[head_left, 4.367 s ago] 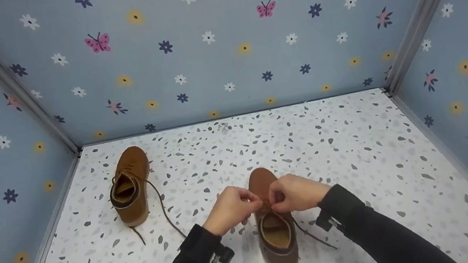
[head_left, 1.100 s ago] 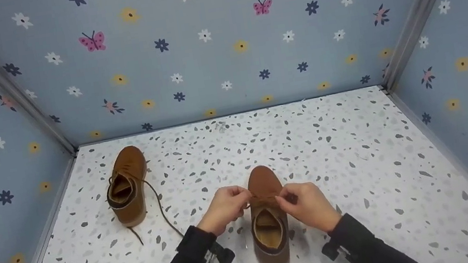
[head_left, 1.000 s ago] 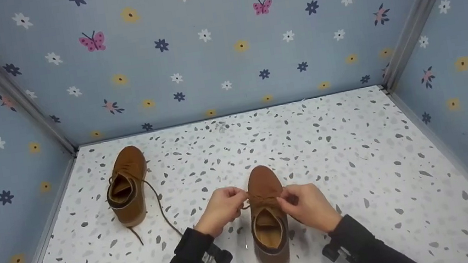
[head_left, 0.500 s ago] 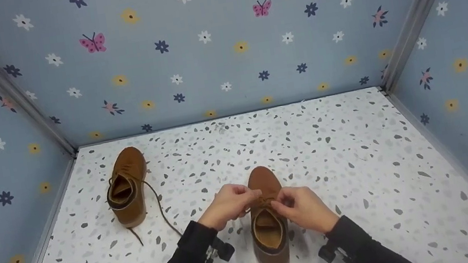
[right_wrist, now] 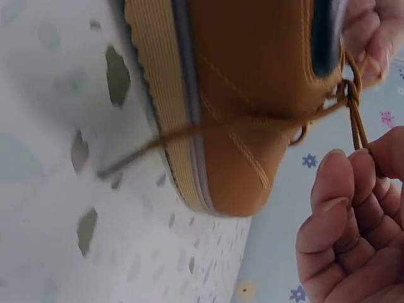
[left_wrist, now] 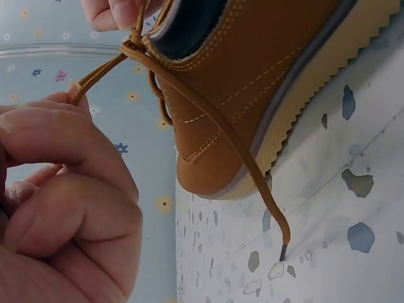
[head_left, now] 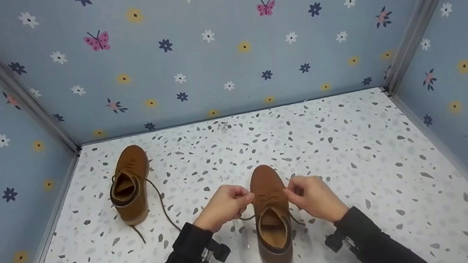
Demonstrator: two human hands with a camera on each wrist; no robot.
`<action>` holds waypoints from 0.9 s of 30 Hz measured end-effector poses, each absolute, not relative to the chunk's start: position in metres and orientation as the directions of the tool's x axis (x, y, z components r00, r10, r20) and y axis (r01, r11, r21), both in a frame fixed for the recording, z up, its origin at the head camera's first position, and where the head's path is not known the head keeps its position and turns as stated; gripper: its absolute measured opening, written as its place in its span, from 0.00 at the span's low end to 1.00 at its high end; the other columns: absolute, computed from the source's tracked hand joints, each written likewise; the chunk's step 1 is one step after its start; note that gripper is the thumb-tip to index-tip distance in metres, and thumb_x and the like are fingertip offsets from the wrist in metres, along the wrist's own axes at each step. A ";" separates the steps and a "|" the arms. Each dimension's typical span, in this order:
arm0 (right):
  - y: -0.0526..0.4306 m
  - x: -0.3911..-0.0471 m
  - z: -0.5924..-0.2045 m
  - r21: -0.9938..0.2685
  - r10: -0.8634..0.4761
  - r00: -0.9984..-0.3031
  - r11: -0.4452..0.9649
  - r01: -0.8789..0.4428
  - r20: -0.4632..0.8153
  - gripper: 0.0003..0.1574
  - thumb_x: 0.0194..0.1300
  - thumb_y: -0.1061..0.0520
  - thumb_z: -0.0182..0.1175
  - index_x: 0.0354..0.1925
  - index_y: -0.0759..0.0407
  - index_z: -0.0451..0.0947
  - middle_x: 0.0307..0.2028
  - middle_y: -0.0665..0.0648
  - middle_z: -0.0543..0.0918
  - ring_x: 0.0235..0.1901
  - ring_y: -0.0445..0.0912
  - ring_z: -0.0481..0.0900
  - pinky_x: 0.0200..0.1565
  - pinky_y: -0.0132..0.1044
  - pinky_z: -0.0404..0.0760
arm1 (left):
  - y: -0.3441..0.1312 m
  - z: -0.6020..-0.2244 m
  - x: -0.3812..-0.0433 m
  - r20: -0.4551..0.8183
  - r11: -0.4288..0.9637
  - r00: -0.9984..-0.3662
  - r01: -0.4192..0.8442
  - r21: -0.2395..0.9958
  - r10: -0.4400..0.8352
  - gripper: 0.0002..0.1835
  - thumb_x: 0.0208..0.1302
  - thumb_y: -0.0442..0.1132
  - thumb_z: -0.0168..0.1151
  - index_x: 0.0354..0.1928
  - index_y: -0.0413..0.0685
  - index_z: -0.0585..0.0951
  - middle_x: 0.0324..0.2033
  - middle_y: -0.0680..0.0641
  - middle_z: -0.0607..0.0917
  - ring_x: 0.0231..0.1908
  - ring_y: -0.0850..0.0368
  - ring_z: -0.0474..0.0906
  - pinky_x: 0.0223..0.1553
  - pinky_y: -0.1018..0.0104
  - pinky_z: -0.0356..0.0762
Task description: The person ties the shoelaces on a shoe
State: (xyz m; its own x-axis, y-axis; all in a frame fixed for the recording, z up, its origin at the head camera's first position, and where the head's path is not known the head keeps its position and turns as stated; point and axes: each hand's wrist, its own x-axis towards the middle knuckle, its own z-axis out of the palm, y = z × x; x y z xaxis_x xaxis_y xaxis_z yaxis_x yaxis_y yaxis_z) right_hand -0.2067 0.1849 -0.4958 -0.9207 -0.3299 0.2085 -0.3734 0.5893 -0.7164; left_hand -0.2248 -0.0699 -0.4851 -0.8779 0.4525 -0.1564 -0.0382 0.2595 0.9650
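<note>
A brown ankle shoe [head_left: 265, 178] stands on the speckled floor, toe pointing away. On its left, my left hand [head_left: 224, 206] pinches a loop of the brown shoelace [left_wrist: 100, 74] between thumb and fingertips. My right hand [head_left: 316, 195] pinches a second lace loop [right_wrist: 357, 126] on the other side. Both loops run out from a knot [left_wrist: 134, 48] at the top of the lacing. One free lace end [left_wrist: 268, 199] hangs down each side of the shoe to the floor. The grip on the left loop is partly hidden behind fingers in the left wrist view.
A second brown shoe [head_left: 132, 158] stands to the far left, its laces untied and one long lace [head_left: 162, 202] trailing toward my left sleeve. Blue patterned panels [head_left: 223, 59] border the white speckled floor [head_left: 332, 135] at the back and both sides.
Seconds ago my hands were close together over the lacing. Since half a second ago they have drawn apart to either side, and the bow between them now shows.
</note>
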 end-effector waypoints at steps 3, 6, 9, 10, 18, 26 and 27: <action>0.189 -0.210 -0.495 -0.707 -0.329 -0.920 0.598 -0.377 0.213 0.15 0.68 0.60 0.62 0.24 0.49 0.73 0.16 0.42 0.72 0.15 0.37 0.70 0.18 0.31 0.68 | -0.071 -0.488 -0.221 -0.154 0.240 -0.871 -0.043 0.970 0.466 0.12 0.71 0.35 0.58 0.36 0.29 0.81 0.15 0.53 0.70 0.16 0.63 0.64 0.18 0.72 0.62; 0.191 -0.210 -0.497 -0.700 -0.331 -0.919 0.604 -0.380 0.213 0.16 0.67 0.61 0.62 0.23 0.49 0.73 0.16 0.42 0.72 0.15 0.36 0.70 0.18 0.31 0.69 | -0.073 -0.492 -0.218 -0.158 0.217 -0.875 -0.062 0.974 0.458 0.11 0.70 0.35 0.58 0.35 0.30 0.81 0.15 0.53 0.70 0.16 0.63 0.63 0.18 0.73 0.61; 0.191 -0.205 -0.504 -0.718 -0.308 -0.930 0.598 -0.354 0.202 0.17 0.66 0.62 0.63 0.22 0.48 0.73 0.16 0.42 0.73 0.15 0.36 0.71 0.18 0.30 0.70 | -0.076 -0.499 -0.216 -0.172 0.199 -0.880 -0.090 0.976 0.442 0.09 0.70 0.34 0.59 0.35 0.34 0.82 0.15 0.53 0.70 0.15 0.64 0.63 0.17 0.73 0.60; 0.192 -0.204 -0.506 -0.729 -0.296 -0.935 0.594 -0.340 0.195 0.17 0.65 0.63 0.63 0.22 0.48 0.73 0.16 0.42 0.73 0.15 0.36 0.71 0.18 0.30 0.71 | -0.076 -0.502 -0.216 -0.175 0.195 -0.882 -0.097 0.976 0.438 0.09 0.70 0.34 0.59 0.34 0.35 0.82 0.15 0.53 0.70 0.15 0.64 0.63 0.16 0.73 0.60; 0.194 -0.195 -0.516 -0.804 -0.266 -0.961 0.554 -0.216 0.075 0.13 0.66 0.59 0.62 0.23 0.53 0.76 0.16 0.46 0.76 0.15 0.40 0.74 0.17 0.32 0.72 | -0.073 -0.502 -0.217 -0.209 0.207 -0.878 -0.129 0.970 0.431 0.10 0.67 0.39 0.62 0.32 0.38 0.82 0.15 0.53 0.70 0.13 0.64 0.62 0.15 0.74 0.59; 0.194 -0.194 -0.507 -0.817 -0.341 -0.940 0.548 -0.179 -0.023 0.22 0.71 0.46 0.60 0.25 0.59 0.77 0.13 0.45 0.73 0.13 0.39 0.71 0.17 0.32 0.71 | -0.067 -0.492 -0.220 -0.108 0.407 -0.901 0.080 0.910 0.420 0.18 0.67 0.50 0.65 0.28 0.42 0.82 0.16 0.57 0.71 0.14 0.63 0.65 0.17 0.70 0.62; 0.195 -0.193 -0.506 -0.824 -0.344 -0.939 0.534 -0.187 -0.009 0.21 0.71 0.48 0.60 0.24 0.59 0.76 0.12 0.45 0.72 0.13 0.39 0.70 0.17 0.31 0.69 | -0.067 -0.492 -0.220 -0.080 0.429 -0.909 0.114 0.896 0.410 0.17 0.67 0.49 0.64 0.28 0.43 0.82 0.15 0.57 0.71 0.14 0.63 0.65 0.17 0.69 0.62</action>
State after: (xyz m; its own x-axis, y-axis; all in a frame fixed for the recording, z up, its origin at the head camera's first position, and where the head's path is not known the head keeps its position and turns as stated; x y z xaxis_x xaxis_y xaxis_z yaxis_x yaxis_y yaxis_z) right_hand -0.1935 0.1947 -0.5060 -0.9390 -0.3437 -0.0093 -0.1874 0.5343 -0.8243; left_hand -0.2198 -0.0666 -0.4921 -0.9086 0.4100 -0.0804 0.1144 0.4291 0.8960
